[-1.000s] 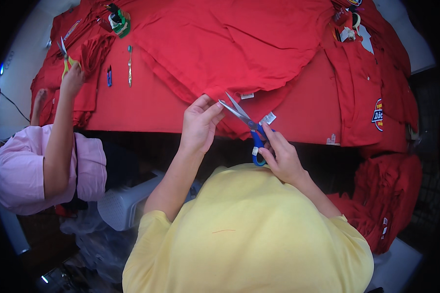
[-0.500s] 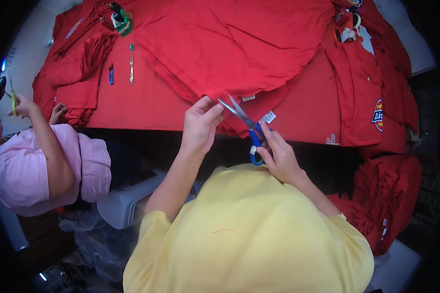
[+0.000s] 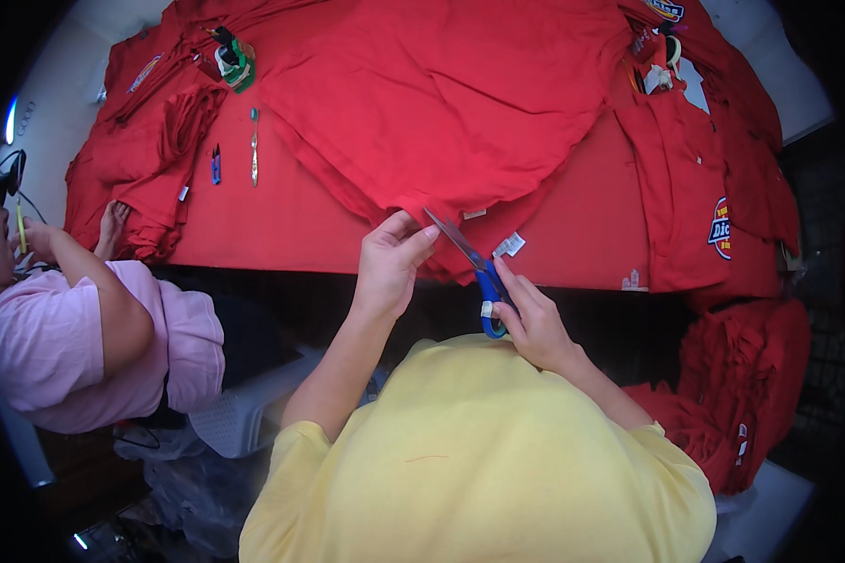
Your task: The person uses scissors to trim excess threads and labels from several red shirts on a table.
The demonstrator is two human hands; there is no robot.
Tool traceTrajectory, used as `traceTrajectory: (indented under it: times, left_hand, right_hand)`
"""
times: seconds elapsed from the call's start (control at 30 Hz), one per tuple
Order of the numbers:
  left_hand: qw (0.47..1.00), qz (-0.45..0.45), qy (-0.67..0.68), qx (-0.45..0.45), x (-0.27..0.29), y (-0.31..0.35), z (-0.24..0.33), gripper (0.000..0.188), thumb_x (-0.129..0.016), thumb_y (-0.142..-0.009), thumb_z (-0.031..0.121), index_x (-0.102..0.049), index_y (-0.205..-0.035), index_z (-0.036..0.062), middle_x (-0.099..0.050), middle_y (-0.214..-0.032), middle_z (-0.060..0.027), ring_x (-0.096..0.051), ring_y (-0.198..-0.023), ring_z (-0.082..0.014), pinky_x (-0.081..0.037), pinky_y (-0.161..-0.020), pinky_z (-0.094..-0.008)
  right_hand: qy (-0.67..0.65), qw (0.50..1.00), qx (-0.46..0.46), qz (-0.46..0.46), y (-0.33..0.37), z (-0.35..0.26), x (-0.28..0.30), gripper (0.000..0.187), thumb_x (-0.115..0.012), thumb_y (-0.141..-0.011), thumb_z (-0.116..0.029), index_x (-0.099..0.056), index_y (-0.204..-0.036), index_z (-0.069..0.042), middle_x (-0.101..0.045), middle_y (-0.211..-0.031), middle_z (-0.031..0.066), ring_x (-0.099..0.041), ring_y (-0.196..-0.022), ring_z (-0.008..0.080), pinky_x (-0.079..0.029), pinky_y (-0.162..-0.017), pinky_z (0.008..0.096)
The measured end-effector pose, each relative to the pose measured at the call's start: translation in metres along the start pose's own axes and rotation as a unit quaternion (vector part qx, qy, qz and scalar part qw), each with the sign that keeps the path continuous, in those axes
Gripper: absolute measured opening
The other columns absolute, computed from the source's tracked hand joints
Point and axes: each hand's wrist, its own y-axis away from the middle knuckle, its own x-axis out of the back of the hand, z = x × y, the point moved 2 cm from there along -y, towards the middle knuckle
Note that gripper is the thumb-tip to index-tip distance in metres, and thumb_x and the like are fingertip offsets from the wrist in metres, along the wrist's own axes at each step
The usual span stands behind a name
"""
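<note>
A large red garment (image 3: 441,103) lies spread over the table, its near edge hanging toward me. My left hand (image 3: 391,263) pinches that edge between thumb and fingers. My right hand (image 3: 535,319) grips blue-handled scissors (image 3: 486,281), whose blades are closed together. Their tips reach the cloth just beside my left fingertips. A white label (image 3: 510,245) sticks out from the garment's edge close to the blades, and a smaller white tag (image 3: 475,214) shows farther in.
At the left, a co-worker in a pink shirt (image 3: 56,338) holds yellow-handled scissors. Thread snips (image 3: 216,164), a toothbrush (image 3: 254,145) and a green holder (image 3: 236,66) are on the table. Red garments (image 3: 671,188) lie right; more are heaped below. A grey plastic stool (image 3: 239,413) stands lower left.
The scissors' blades have closed, and their tips stay beside my left fingertips. The co-worker's hand has shifted onto the red pile. The whole view has tilted slightly.
</note>
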Motion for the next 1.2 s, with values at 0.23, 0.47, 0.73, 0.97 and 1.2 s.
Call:
traceTrajectory:
  times: [0.23,0.47,0.73,0.97,1.2]
  left_hand:
    - [1.000,-0.002,0.006,0.006,0.000,0.001,0.002,0.025,-0.059,-0.084,-0.005,-0.059,-0.108,0.0005,-0.064,-0.105,-0.0084,-0.063,-0.096,-0.0171,-0.051,-0.086,-0.0303]
    - [0.999,-0.019,-0.029,-0.007,0.002,0.001,0.001,0.036,-0.059,-0.083,-0.007,-0.054,-0.118,0.0004,-0.061,-0.112,-0.0087,-0.060,-0.101,-0.0164,-0.050,-0.087,-0.0294]
    - [0.998,-0.044,-0.049,-0.007,-0.004,0.004,0.002,0.042,-0.057,-0.083,-0.009,-0.051,-0.124,0.0011,-0.059,-0.114,-0.0073,-0.058,-0.103,-0.0145,-0.048,-0.086,-0.0272]
    - [0.999,-0.020,-0.025,-0.020,0.014,-0.004,-0.004,0.042,-0.056,-0.085,-0.006,-0.049,-0.126,0.0007,-0.059,-0.114,-0.0059,-0.058,-0.099,-0.0122,-0.047,-0.083,-0.0246]
    - [0.998,-0.031,-0.058,-0.010,-0.004,0.003,0.000,0.046,-0.054,-0.085,-0.008,-0.046,-0.129,0.0006,-0.057,-0.117,-0.0066,-0.057,-0.098,-0.0115,-0.046,-0.083,-0.0248]
  right_hand:
    - [-0.063,0.997,-0.035,-0.007,0.000,0.001,0.000,0.054,-0.055,-0.087,-0.003,-0.037,-0.137,0.001,-0.057,-0.101,0.0209,-0.059,-0.083,0.0285,-0.047,-0.078,0.0326]
    - [-0.084,0.996,-0.039,-0.001,0.000,-0.005,0.001,0.053,-0.058,-0.087,-0.007,-0.040,-0.136,0.000,-0.059,-0.108,0.0191,-0.061,-0.089,0.0254,-0.046,-0.084,0.0311]
    - [-0.166,0.976,-0.133,-0.039,-0.012,-0.001,0.005,0.052,-0.057,-0.086,-0.008,-0.042,-0.135,-0.001,-0.059,-0.114,0.0199,-0.061,-0.099,0.0248,-0.045,-0.087,0.0308]
    - [-0.103,0.993,-0.059,-0.019,-0.011,0.003,0.002,0.053,-0.059,-0.086,-0.011,-0.042,-0.135,-0.001,-0.060,-0.114,0.0194,-0.062,-0.098,0.0241,-0.046,-0.085,0.0310]
    - [-0.187,0.977,-0.095,-0.030,-0.018,0.009,0.000,0.052,-0.057,-0.087,-0.009,-0.042,-0.135,-0.001,-0.061,-0.110,0.0188,-0.062,-0.093,0.0224,-0.046,-0.085,0.0309]
